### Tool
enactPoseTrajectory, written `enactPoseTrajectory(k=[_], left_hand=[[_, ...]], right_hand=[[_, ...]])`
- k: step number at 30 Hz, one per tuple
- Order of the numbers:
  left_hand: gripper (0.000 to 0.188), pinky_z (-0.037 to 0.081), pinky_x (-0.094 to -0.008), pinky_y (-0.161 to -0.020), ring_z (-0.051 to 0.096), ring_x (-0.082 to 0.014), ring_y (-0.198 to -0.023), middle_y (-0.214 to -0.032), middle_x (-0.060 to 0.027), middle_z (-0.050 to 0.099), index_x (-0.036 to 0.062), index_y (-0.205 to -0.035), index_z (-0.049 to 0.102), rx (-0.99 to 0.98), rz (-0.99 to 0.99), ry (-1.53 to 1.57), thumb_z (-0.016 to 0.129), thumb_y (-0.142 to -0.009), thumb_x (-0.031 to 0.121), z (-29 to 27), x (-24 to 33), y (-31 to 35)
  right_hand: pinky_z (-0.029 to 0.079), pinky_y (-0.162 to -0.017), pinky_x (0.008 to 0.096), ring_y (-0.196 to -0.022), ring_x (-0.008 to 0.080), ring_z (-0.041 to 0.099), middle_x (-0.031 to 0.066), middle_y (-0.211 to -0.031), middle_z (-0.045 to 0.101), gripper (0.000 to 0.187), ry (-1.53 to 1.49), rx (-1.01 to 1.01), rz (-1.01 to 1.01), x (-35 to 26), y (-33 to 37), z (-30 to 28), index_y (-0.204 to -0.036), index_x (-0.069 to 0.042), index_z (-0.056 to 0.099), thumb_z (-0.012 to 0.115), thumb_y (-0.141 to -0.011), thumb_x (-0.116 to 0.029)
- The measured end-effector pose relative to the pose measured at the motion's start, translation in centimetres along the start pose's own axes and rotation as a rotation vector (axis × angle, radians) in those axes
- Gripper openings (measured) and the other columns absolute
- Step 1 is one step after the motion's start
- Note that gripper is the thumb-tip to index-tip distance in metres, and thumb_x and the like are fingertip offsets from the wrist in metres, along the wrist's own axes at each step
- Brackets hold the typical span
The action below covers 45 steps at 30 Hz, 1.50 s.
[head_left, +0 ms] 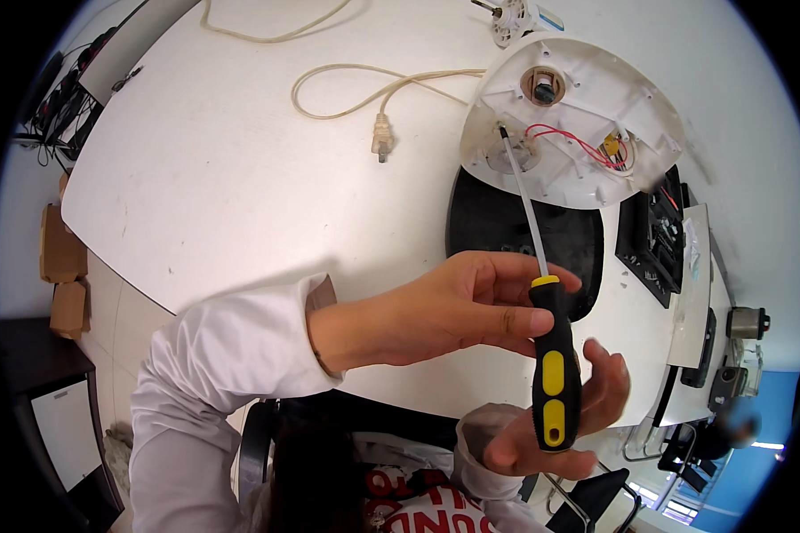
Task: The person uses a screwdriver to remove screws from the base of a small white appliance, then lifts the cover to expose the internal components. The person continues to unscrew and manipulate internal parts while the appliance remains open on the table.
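My left hand [458, 311] pinches a screwdriver [556, 364] with a black and yellow handle where handle meets shaft. My right hand [596, 395] sits at the handle's lower part, its fingers spread and loosely curved beside and behind it; contact there is hard to make out. The long shaft runs up to a white plastic housing [587, 75], hollow side up, its dark tip at the housing's left part. Red wires [569, 138] cross inside the housing, between a round hub [542, 87] and a yellowish component [612, 145].
A black pad [524, 231] lies partly under the housing. To its right stands a black tray [653, 235] of small parts. A pale power cord with a plug [382, 138] loops across the white table [240, 169]. Another white part [511, 22] is behind the housing.
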<state>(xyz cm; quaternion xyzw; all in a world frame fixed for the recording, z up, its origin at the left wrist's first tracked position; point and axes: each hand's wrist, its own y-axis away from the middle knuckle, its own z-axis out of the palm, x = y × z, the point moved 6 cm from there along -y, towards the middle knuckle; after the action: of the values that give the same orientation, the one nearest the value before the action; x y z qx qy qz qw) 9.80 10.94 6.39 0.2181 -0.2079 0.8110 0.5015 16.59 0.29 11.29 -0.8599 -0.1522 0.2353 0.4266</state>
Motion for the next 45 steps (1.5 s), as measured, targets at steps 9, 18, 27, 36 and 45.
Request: enactPoseTrajectory(k=[9, 18, 27, 36, 45], left_hand=[[0.048, 0.041, -0.0376, -0.098, 0.056, -0.0232, -0.109, -0.117, -0.0166, 0.057, 0.0021, -0.129, 0.039, 0.018, -0.035, 0.098, 0.06, -0.087, 0.012, 0.0, -0.2, -0.7], [0.058, 0.05, -0.0351, -0.081, 0.059, -0.0245, -0.09, -0.097, -0.0098, 0.056, -0.0005, -0.129, 0.043, 0.251, 0.101, -0.011, 0.067, -0.082, 0.025, -0.6, -0.7, 1.2], [0.075, 0.055, -0.0349, -0.079, 0.062, -0.0293, -0.095, -0.101, -0.013, 0.06, -0.0019, -0.138, 0.025, 0.248, 0.147, -0.005, 0.069, -0.08, 0.016, -1.5, -0.2, 0.8], [0.065, 0.054, -0.0319, -0.074, 0.061, -0.029, -0.092, -0.104, -0.0157, 0.058, -0.0012, -0.129, 0.035, 0.222, 0.056, 0.02, 0.068, -0.081, 0.028, -1.2, -0.5, 0.6], [0.052, 0.05, -0.029, -0.071, 0.061, -0.02, -0.086, -0.089, -0.0107, 0.061, 0.001, -0.113, 0.047, 0.269, 0.077, -0.078, 0.073, -0.077, 0.028, -1.9, -0.5, 0.9]], right_hand=[[0.051, -0.071, 0.0338, -0.092, 0.0278, 0.056, 0.0077, -0.103, 0.049, 0.054, 0.08, 0.321, 0.182, -0.1, 1.4, -0.7, -0.123, -0.037, 0.048, 0.071, -0.079, -0.017], [0.042, -0.096, 0.0475, -0.118, 0.0332, 0.048, 0.0122, -0.121, 0.051, 0.036, -0.354, 0.02, 0.062, -0.7, -0.6, -0.3, -0.109, -0.012, 0.064, 0.071, -0.074, -0.014], [0.048, -0.078, 0.0378, -0.103, 0.0289, 0.054, 0.0137, -0.116, 0.052, 0.054, -0.411, 0.246, 0.293, 0.5, 1.4, -0.5, -0.121, -0.005, 0.049, 0.075, -0.075, -0.012], [0.051, -0.087, 0.036, -0.109, 0.0289, 0.056, 0.0129, -0.117, 0.059, 0.025, -0.329, 0.147, 0.143, -0.6, 0.0, -0.9, -0.105, -0.003, 0.06, 0.064, -0.08, -0.004], [0.045, -0.092, 0.0383, -0.109, 0.0307, 0.054, 0.0141, -0.117, 0.055, 0.036, -0.339, 0.104, 0.234, -0.3, -0.7, -1.1, -0.111, -0.004, 0.059, 0.068, -0.076, -0.006]])
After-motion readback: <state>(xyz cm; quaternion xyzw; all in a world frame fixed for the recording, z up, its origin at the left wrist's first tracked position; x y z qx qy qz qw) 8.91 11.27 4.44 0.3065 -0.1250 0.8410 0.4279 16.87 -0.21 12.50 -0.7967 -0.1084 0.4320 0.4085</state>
